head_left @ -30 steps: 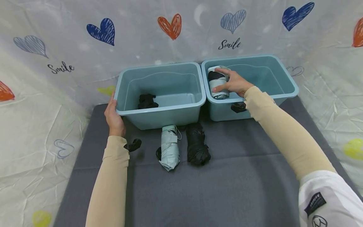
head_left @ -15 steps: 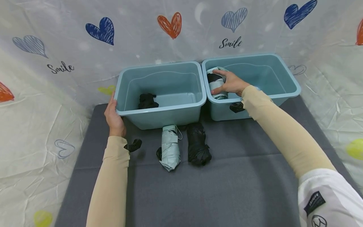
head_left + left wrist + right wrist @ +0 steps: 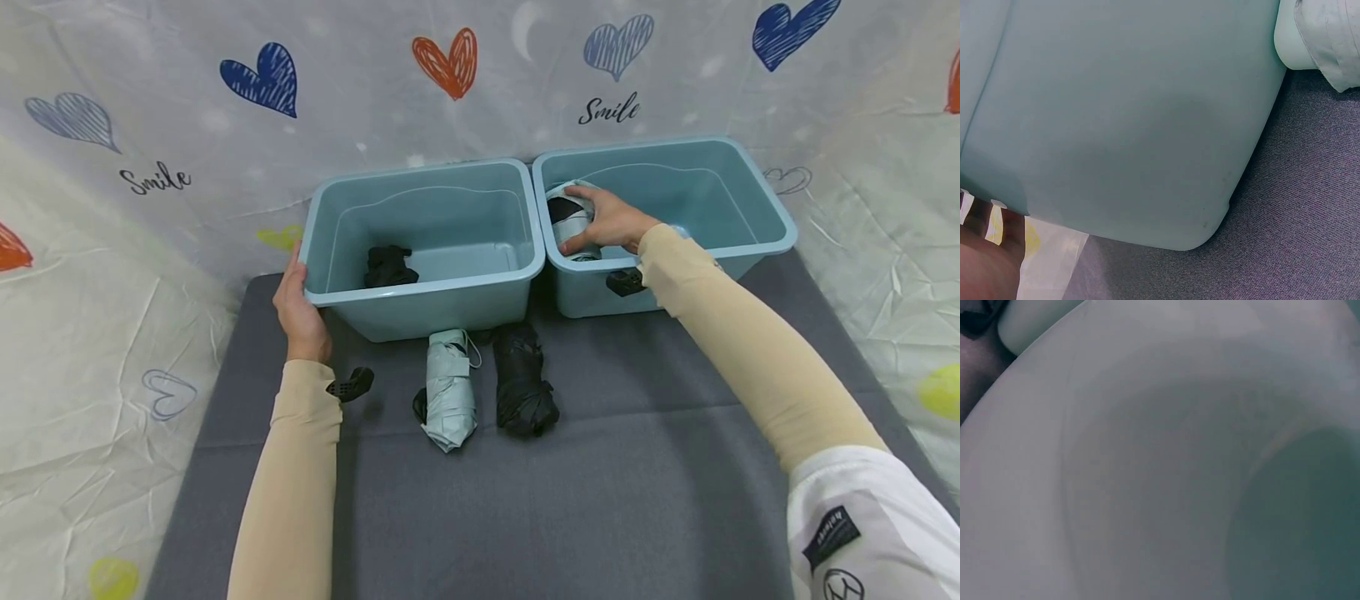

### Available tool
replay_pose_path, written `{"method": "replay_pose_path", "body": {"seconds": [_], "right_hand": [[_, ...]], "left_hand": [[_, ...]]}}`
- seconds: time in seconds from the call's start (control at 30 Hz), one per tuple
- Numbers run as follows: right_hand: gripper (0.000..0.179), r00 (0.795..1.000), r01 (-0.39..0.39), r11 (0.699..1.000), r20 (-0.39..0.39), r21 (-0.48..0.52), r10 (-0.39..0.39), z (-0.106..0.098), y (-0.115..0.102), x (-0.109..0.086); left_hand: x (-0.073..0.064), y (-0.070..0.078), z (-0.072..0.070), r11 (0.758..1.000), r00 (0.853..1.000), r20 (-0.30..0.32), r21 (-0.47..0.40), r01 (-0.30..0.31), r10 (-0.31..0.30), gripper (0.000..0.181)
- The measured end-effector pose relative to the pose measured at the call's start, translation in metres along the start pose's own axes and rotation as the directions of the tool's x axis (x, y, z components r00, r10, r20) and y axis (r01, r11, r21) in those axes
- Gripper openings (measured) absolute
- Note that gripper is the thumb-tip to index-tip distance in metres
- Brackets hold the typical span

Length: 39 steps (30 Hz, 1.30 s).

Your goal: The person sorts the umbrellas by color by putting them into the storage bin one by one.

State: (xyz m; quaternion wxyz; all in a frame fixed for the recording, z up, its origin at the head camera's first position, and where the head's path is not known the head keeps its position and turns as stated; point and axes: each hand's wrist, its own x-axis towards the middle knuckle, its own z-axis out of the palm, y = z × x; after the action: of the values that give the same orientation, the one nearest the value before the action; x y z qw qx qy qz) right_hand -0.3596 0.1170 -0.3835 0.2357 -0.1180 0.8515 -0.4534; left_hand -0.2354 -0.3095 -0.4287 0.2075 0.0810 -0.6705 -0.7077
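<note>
My right hand [image 3: 615, 221] reaches into the right blue bin [image 3: 753, 250] and grips a pale mint folded umbrella [image 3: 573, 227] with a black patch. That umbrella leans at the bin's left end, its lower part hidden by the front wall. At the outer left end of the left blue bin [image 3: 427, 312], my left hand [image 3: 302, 323] rests with extended fingers against the wall; its fingers [image 3: 1013, 234] also show at the bin's edge in the left wrist view. A black folded bundle [image 3: 390, 267] lies inside the left bin. The right wrist view shows mostly blurred bin wall.
In front of the bins, a pale mint folded umbrella [image 3: 450, 392] and a black folded umbrella [image 3: 525, 383] lie side by side on the grey cloth-covered table [image 3: 585, 508]. Behind the bins hangs a printed curtain [image 3: 345, 75]. The two bins stand end to end.
My right hand has lowered slightly and shifted a little left, with the mint umbrella going deeper into the right bin. The left hand stays at the left bin.
</note>
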Motion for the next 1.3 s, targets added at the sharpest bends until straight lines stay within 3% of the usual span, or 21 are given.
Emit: {"method": "replay_pose_path", "body": {"seconds": [0.47,0.77,1.03,1.3], "right_hand": [[0.103,0.999,0.009,1.000,0.032,-0.002,-0.009,0.0006,0.0010,0.0003],[0.099,0.998,-0.027,0.994,0.053,0.102,0.021,-0.0001,-0.0011,0.0007],[0.091,0.995,-0.012,0.984,0.095,0.179,-0.005,0.0004,-0.0036,0.0009],[0.079,0.998,0.045,0.960,0.030,0.276,-0.055,-0.0027,-0.0002,-0.0063]], "left_hand": [[0.0024,0.0000,-0.0008,1.000,1.000,-0.007,-0.025,0.012,-0.012,0.048],[0.0022,0.0004,-0.0014,1.000,1.000,-0.009,-0.023,0.011,-0.011,0.049],[0.0018,0.0020,-0.0020,1.000,0.999,-0.031,-0.025,0.018,-0.019,0.048],[0.0014,0.0006,0.0014,0.999,0.999,-0.027,-0.033,0.024,-0.025,0.048]]}}
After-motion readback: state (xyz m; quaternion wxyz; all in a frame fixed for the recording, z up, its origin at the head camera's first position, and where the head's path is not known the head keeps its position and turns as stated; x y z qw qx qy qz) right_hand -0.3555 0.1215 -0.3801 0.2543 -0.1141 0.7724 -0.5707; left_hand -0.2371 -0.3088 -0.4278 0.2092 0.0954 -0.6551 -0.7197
